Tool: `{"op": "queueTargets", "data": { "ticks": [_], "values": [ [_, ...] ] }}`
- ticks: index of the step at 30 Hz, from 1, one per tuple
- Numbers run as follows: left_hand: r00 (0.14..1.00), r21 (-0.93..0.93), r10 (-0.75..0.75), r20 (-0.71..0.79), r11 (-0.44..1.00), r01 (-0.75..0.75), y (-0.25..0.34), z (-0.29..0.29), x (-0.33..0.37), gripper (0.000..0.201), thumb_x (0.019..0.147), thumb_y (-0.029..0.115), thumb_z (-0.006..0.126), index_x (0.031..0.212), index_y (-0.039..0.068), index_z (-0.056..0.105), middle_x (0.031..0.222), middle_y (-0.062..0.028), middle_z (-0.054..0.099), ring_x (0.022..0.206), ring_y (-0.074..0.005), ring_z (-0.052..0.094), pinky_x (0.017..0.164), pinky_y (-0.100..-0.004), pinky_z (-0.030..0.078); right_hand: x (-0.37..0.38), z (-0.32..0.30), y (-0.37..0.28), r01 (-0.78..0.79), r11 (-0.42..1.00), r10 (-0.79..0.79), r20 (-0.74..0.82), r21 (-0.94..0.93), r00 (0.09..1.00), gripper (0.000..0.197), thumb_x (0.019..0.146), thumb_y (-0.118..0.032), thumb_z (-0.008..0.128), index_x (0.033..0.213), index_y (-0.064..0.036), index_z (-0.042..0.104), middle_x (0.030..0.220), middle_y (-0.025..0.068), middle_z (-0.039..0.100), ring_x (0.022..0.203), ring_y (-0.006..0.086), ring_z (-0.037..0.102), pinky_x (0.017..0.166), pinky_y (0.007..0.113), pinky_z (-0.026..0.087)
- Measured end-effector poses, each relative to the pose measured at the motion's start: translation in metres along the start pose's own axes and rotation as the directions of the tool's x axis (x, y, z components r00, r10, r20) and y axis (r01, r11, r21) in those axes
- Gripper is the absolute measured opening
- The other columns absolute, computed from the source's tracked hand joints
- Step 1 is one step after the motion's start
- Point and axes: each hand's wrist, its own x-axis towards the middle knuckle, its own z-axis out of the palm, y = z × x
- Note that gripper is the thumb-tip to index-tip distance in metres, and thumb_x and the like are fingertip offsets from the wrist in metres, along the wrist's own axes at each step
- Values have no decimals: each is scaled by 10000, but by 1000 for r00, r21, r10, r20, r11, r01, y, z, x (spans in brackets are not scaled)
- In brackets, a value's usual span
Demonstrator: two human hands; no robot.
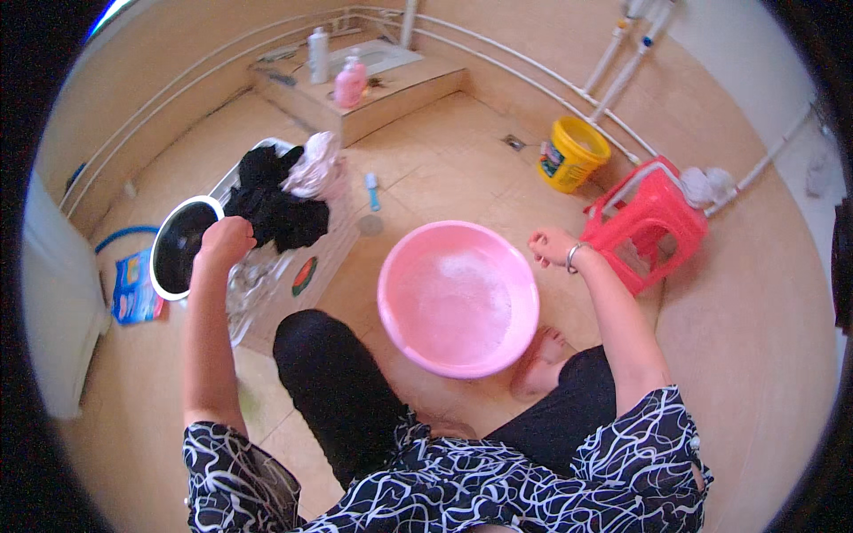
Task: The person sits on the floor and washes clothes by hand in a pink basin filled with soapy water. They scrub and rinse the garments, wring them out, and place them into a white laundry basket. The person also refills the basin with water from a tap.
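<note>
My left hand [228, 238] is closed at the right rim of a white-edged basin [210, 201] with a dark inside, and appears to grip that rim. The basin is tilted. Right beside it, black clothes [275, 200] and a pale pink cloth [315, 164] are heaped on a clear plastic laundry basket [333, 266]. A pink washbasin [458, 366] stands on the floor before me, with foamy water [462, 298] in it. My right hand [553, 247] hovers just past its right rim, fingers loosely bent and apart, holding nothing.
A red plastic stool [653, 218] lies at the right, near a yellow bucket [577, 158]. On the far ledge stand a pink pump bottle [351, 82] and a white bottle [318, 55]. A blue-handled brush [372, 192] and a blue packet [135, 286] are on the floor.
</note>
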Motion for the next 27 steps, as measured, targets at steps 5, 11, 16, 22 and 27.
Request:
{"op": "queueTargets", "data": {
  "ticks": [5, 11, 16, 22, 27],
  "values": [
    [888, -35, 452, 87, 892, -451, 66, -45, 38, 151, 577, 147, 501, 632, 35, 586, 641, -181, 532, 608, -314, 539, 543, -378, 426, -16, -45, 44, -139, 983, 129, -90, -123, 988, 131, 748, -142, 445, 815, -48, 507, 618, 59, 545, 488, 120, 527, 398, 261, 410],
    [748, 142, 607, 267, 743, -654, 145, 29, 139, 206, 588, 230, 578, 638, 32, 597, 688, -158, 570, 607, -280, 562, 560, -366, 445, 6, -57, 102, -321, 942, 325, 33, -98, 945, 119, 735, -171, 461, 780, -67, 497, 635, 50, 547, 477, 114, 527, 369, 253, 382],
    [591, -21, 696, 406, 654, -756, 233, 115, 185, 208, 583, 258, 577, 651, 63, 604, 696, -134, 578, 640, -280, 550, 563, -370, 434, 52, -66, 127, -322, 946, 318, 64, 50, 946, 89, 732, -144, 424, 711, -81, 483, 585, 38, 520, 446, 134, 506, 345, 263, 352],
    [585, -53, 698, 412, 660, -749, 292, 178, 271, 182, 620, 244, 565, 685, 81, 611, 755, -108, 586, 703, -271, 555, 600, -367, 444, 155, -71, 163, -273, 951, 258, 119, 142, 959, 156, 749, -207, 447, 776, -64, 504, 637, 42, 546, 481, 114, 520, 395, 246, 398],
    [740, -179, 561, 370, 825, -536, 315, 148, 295, 182, 688, 260, 520, 715, 99, 602, 795, -107, 579, 738, -267, 551, 635, -370, 437, 201, -70, 121, -182, 912, 155, 103, 368, 983, 148, 755, -177, 448, 798, -46, 502, 634, 44, 544, 512, 114, 520, 454, 239, 425]
  ]
}}
